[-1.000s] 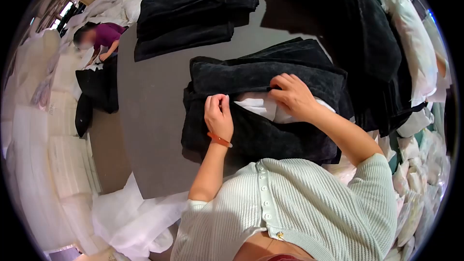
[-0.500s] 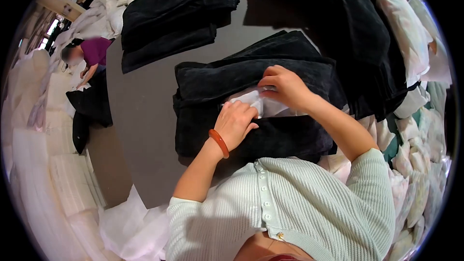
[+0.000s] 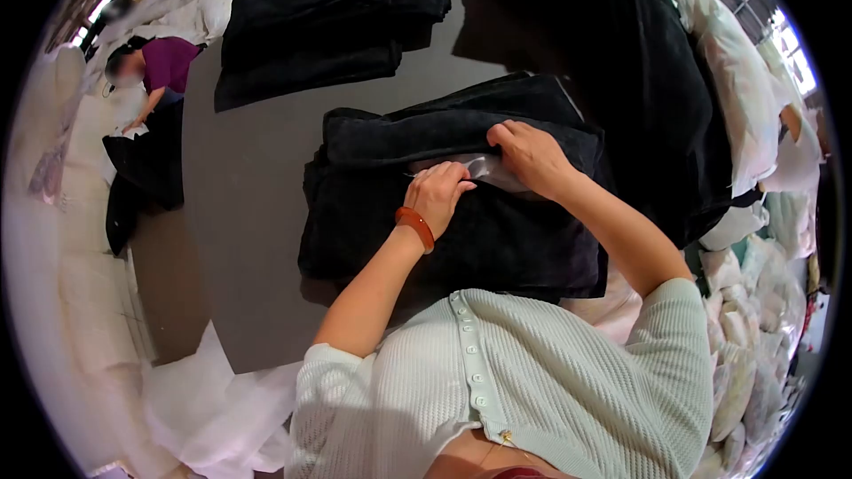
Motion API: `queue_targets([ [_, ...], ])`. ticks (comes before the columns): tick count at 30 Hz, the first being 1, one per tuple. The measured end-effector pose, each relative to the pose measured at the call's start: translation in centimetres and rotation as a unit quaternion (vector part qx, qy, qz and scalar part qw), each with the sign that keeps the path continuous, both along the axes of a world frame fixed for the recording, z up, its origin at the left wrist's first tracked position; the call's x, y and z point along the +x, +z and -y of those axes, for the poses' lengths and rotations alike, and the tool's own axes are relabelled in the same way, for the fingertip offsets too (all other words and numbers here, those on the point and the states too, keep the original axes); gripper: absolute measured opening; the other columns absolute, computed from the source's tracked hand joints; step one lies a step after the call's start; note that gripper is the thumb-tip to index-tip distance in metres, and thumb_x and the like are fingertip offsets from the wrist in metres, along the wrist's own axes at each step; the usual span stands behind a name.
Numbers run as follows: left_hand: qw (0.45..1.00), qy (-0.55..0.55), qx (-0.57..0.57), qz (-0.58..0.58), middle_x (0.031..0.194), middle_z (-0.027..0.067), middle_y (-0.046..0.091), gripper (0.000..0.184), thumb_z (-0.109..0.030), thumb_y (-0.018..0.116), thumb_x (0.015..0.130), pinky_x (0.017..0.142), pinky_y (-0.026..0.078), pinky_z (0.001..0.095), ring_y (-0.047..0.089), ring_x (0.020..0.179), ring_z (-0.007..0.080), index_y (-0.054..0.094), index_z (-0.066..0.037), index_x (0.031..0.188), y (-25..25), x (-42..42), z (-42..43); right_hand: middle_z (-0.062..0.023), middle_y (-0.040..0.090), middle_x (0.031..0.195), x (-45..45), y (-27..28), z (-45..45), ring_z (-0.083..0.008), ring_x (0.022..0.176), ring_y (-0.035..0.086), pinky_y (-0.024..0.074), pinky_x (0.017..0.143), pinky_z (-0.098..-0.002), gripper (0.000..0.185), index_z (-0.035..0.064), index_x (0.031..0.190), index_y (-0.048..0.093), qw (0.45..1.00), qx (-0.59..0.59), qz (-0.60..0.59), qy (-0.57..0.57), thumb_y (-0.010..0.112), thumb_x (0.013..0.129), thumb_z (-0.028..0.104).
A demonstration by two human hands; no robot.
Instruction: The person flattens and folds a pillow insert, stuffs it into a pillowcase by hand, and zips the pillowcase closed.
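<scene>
A stack of folded dark garments [image 3: 444,239] lies on the grey table in front of me, with a gap across its upper part. White lining [image 3: 497,172] shows in that gap, less of it than the dark cloth around. My left hand [image 3: 437,192], below an orange bangle, bends its fingers at the gap's left part; its fingertips are partly hidden. On the right, my right hand [image 3: 529,157] has its thumb and fingers closed on the edge of the upper dark fold.
Another folded dark pile [image 3: 333,13] lies at the table's upper left. A large dark heap [image 3: 621,62] is at the upper right, beside white bags [image 3: 732,89]. A person in purple [image 3: 167,66] bends over dark cloth beyond the grey table's [image 3: 257,213] left edge.
My left hand has moved right and up to the gap, and the dark cloth now covers more of the white lining. My right hand has shifted slightly along the upper fold.
</scene>
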State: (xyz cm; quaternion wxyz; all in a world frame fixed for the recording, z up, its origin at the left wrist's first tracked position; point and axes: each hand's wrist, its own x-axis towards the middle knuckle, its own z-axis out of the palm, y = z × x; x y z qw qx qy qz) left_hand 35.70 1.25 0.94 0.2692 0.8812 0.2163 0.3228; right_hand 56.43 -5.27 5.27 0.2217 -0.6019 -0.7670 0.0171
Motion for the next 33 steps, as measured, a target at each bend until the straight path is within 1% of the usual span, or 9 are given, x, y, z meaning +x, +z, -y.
queue_targets([
  [7, 0.997, 0.023, 0.056, 0.056, 0.080, 0.0136, 0.065, 0.013, -0.014, 0.065, 0.087, 0.064, 0.050, 0.0404, 0.064, 0.074, 0.0339, 0.058, -0.004, 0.090, -0.1, -0.1, 1.0, -0.0108, 0.058, 0.093, -0.1, 1.1, -0.6, -0.0312, 0.090, 0.059, 0.0491, 0.072, -0.0375, 0.023, 0.0089, 0.096, 0.058, 0.998, -0.018, 0.025, 0.053, 0.058, 0.077, -0.003],
  [9, 0.993, 0.047, 0.059, 0.087, 0.077, 0.0137, 0.065, 0.013, -0.015, 0.065, 0.088, 0.062, 0.051, 0.0402, 0.065, 0.070, 0.0340, 0.060, -0.004, 0.089, -0.6, 0.1, 0.9, -0.0122, 0.058, 0.089, -1.2, 3.4, 0.0, -0.0330, 0.085, 0.058, 0.0469, 0.069, -0.0375, 0.024, 0.0053, 0.093, 0.058, 0.975, -0.024, -0.218, 0.040, 0.057, 0.074, -0.009],
  [11, 0.992, 0.111, 0.063, -0.025, 0.072, 0.0143, 0.066, 0.013, -0.017, 0.065, 0.088, 0.058, 0.051, 0.0397, 0.065, 0.065, 0.0339, 0.064, -0.004, 0.085, -2.8, 0.2, 1.2, -0.0132, 0.058, 0.086, -2.7, 4.1, 1.5, -0.0325, 0.079, 0.059, 0.0468, 0.067, -0.0370, 0.025, 0.0039, 0.090, 0.057, 0.960, -0.050, -0.263, 0.076, 0.056, 0.073, -0.014],
  [13, 0.989, 0.133, 0.036, -0.051, 0.069, 0.0153, 0.065, 0.014, -0.017, 0.065, 0.087, 0.059, 0.052, 0.0400, 0.066, 0.064, 0.0338, 0.068, -0.004, 0.081, -2.4, 1.2, 1.3, -0.0131, 0.058, 0.086, -2.3, 1.5, 2.1, -0.0312, 0.079, 0.060, 0.0480, 0.068, -0.0367, 0.021, 0.0037, 0.087, 0.059, 0.978, -0.083, -0.190, 0.025, 0.058, 0.074, -0.013],
  [18, 0.992, 0.123, -0.006, 0.010, 0.077, 0.0158, 0.068, 0.017, -0.021, 0.068, 0.085, 0.063, 0.054, 0.0395, 0.068, 0.071, 0.0322, 0.068, -0.003, 0.086, -2.1, 2.3, 0.3, -0.0119, 0.059, 0.086, -0.4, -1.1, 1.9, -0.0309, 0.081, 0.060, 0.0498, 0.070, -0.0371, 0.015, 0.0029, 0.087, 0.062, 0.984, -0.057, -0.168, -0.001, 0.062, 0.077, -0.007],
  [22, 0.994, 0.102, 0.006, 0.036, 0.078, 0.0116, 0.069, 0.017, -0.020, 0.071, 0.082, 0.063, 0.054, 0.0379, 0.068, 0.072, 0.0295, 0.066, -0.004, 0.083, -2.1, 2.2, 0.5, -0.0122, 0.058, 0.089, -1.1, -0.8, 2.0, -0.0314, 0.084, 0.059, 0.0501, 0.072, -0.0378, 0.020, 0.0017, 0.089, 0.063, 0.989, -0.005, -0.147, 0.012, 0.075, 0.073, 0.005],
  [26, 0.991, 0.091, 0.081, 0.049, 0.078, 0.0053, 0.067, 0.014, -0.018, 0.074, 0.079, 0.065, 0.052, 0.0344, 0.065, 0.073, 0.0249, 0.065, -0.007, 0.078, -1.3, 1.7, 0.9, -0.0124, 0.058, 0.092, -0.7, -1.9, 1.8, -0.0318, 0.087, 0.058, 0.0499, 0.073, -0.0383, 0.024, 0.0003, 0.081, 0.062, 0.992, -0.043, -0.116, 0.018, 0.080, 0.069, 0.011],
  [30, 0.985, 0.084, 0.142, 0.050, 0.073, 0.0029, 0.065, 0.010, -0.015, 0.074, 0.077, 0.068, 0.050, 0.0320, 0.061, 0.073, 0.0240, 0.067, -0.008, 0.078, -0.5, 1.1, 1.3, -0.0119, 0.057, 0.090, 0.1, -2.4, 2.0, -0.0298, 0.084, 0.059, 0.0495, 0.071, -0.0369, 0.023, -0.0002, 0.077, 0.061, 0.989, -0.046, -0.138, 0.027, 0.080, 0.069, 0.009],
  [33, 0.958, 0.165, 0.218, 0.087, 0.074, 0.0050, 0.063, 0.010, -0.013, 0.074, 0.076, 0.069, 0.050, 0.0335, 0.061, 0.074, 0.0257, 0.068, -0.006, 0.079, 1.7, -1.5, 0.5, -0.0099, 0.057, 0.087, 1.3, -2.9, 2.3, -0.0245, 0.080, 0.058, 0.0480, 0.069, -0.0329, 0.022, -0.0004, 0.076, 0.062, 0.957, -0.091, -0.275, -0.015, 0.081, 0.070, 0.008],
])
